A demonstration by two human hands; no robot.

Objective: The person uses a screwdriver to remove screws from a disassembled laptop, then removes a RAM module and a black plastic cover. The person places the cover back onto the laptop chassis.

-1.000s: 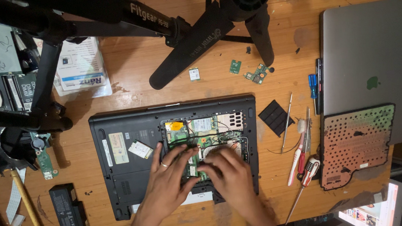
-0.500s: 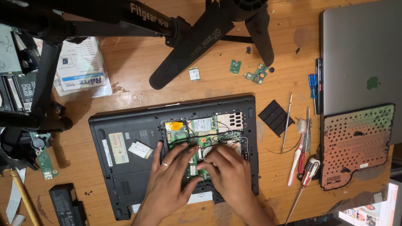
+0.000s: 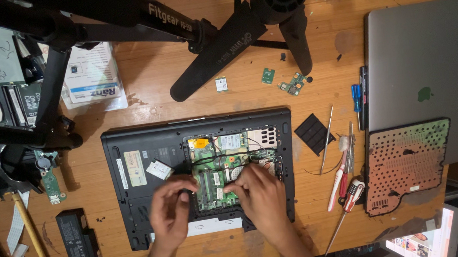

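Closed silver laptop (image 3: 424, 72) right; black tripod (image 3: 222, 27) above; red screwdrivers (image 3: 345, 182); battery (image 3: 79, 251) bottom left.

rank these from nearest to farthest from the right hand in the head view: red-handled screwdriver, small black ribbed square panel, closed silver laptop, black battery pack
From the right hand:
1. Red-handled screwdriver, just to its right on the table.
2. Small black ribbed square panel, up and to the right.
3. Black battery pack, far left near the table's front edge.
4. Closed silver laptop, top right corner.

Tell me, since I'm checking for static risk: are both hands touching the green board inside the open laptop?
Touching. The head view shows left hand and right hand fingertips resting on the green board in the black laptop.
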